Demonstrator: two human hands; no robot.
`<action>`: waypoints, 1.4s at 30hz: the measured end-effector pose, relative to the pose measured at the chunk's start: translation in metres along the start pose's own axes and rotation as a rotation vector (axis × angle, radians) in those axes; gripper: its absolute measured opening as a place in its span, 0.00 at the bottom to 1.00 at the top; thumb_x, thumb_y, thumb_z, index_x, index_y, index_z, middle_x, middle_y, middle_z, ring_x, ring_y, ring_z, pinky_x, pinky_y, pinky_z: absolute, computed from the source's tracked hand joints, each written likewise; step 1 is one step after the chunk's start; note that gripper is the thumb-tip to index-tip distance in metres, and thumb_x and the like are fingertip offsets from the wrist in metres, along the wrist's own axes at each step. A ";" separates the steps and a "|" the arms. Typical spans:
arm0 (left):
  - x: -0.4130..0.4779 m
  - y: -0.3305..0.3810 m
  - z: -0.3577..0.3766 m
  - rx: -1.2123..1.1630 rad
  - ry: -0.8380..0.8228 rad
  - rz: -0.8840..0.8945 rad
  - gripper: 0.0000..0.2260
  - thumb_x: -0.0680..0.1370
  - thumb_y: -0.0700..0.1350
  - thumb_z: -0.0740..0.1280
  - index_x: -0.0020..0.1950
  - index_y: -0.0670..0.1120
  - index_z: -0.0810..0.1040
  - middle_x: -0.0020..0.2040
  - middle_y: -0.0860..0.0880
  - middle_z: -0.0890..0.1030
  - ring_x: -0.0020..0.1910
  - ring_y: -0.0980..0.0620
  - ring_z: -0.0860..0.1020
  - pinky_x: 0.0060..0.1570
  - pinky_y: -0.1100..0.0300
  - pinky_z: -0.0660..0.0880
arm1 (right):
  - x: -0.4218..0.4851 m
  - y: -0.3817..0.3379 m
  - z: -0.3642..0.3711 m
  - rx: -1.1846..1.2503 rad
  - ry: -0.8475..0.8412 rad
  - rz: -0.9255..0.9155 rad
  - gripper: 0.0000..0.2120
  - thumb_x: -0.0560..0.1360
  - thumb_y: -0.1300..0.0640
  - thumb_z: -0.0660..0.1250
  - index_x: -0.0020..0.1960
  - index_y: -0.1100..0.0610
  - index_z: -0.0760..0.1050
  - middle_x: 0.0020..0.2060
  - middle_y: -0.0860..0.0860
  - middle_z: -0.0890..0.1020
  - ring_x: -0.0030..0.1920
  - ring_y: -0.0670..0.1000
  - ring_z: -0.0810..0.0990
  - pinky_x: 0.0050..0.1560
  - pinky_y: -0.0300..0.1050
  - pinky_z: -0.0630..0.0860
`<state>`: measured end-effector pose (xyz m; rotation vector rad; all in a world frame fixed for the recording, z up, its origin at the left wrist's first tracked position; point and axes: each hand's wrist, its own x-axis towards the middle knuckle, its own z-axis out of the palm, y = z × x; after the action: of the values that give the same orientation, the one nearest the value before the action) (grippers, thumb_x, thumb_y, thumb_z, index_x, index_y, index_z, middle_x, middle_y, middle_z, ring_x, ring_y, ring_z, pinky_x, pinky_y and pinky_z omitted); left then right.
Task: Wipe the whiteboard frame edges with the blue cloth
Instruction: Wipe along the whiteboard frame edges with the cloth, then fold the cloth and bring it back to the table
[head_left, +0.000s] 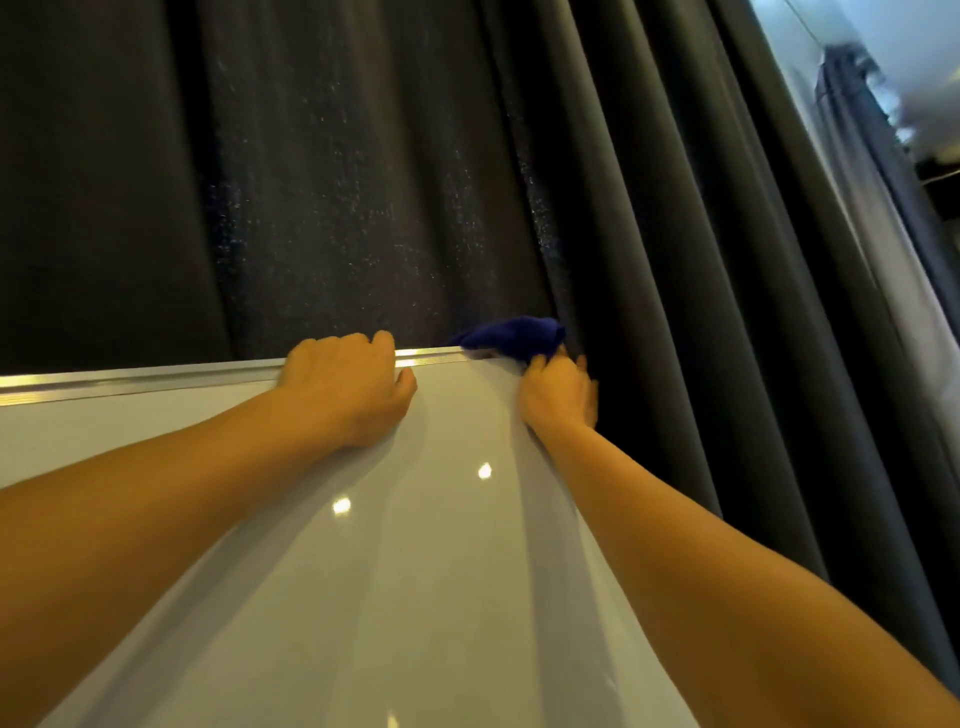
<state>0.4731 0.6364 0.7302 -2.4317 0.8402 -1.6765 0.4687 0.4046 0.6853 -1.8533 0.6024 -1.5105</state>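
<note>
The whiteboard (363, 571) fills the lower half of the head view, its metal top frame edge (130, 382) running across from the left. My left hand (345, 387) curls its fingers over that top edge, gripping it. At the board's upper right corner my right hand (558, 392) holds the dark blue cloth (511, 335), which is bunched and pressed on the corner of the frame. The fingertips of both hands are hidden behind the board's edges.
Dark grey curtains (649, 208) hang close behind the board and to its right. A bright window strip (883, 130) shows at the far right. Ceiling lights reflect on the glossy board surface.
</note>
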 end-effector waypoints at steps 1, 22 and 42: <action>-0.003 -0.001 -0.002 -0.009 0.023 0.034 0.20 0.79 0.57 0.54 0.63 0.45 0.70 0.54 0.45 0.78 0.50 0.45 0.76 0.48 0.50 0.72 | -0.008 -0.002 -0.002 0.015 -0.029 0.039 0.23 0.81 0.50 0.52 0.73 0.55 0.67 0.71 0.59 0.71 0.73 0.61 0.64 0.73 0.60 0.61; -0.122 0.028 -0.095 -1.354 0.085 0.307 0.11 0.72 0.34 0.70 0.53 0.42 0.79 0.49 0.42 0.82 0.52 0.39 0.80 0.45 0.64 0.77 | -0.201 -0.170 -0.262 -0.156 -0.902 -0.118 0.08 0.81 0.52 0.61 0.55 0.51 0.78 0.48 0.48 0.86 0.52 0.49 0.84 0.50 0.42 0.82; -0.396 0.217 -0.164 -1.859 -1.365 -0.195 0.15 0.75 0.36 0.69 0.61 0.44 0.77 0.56 0.41 0.82 0.54 0.41 0.81 0.52 0.46 0.81 | -0.472 0.097 -0.375 0.566 -0.586 0.888 0.27 0.64 0.55 0.79 0.61 0.53 0.78 0.52 0.57 0.85 0.53 0.59 0.84 0.52 0.56 0.82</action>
<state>0.1422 0.6788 0.3853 -3.0523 1.9937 1.8819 0.0028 0.5979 0.3405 -1.2138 0.5234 -0.4419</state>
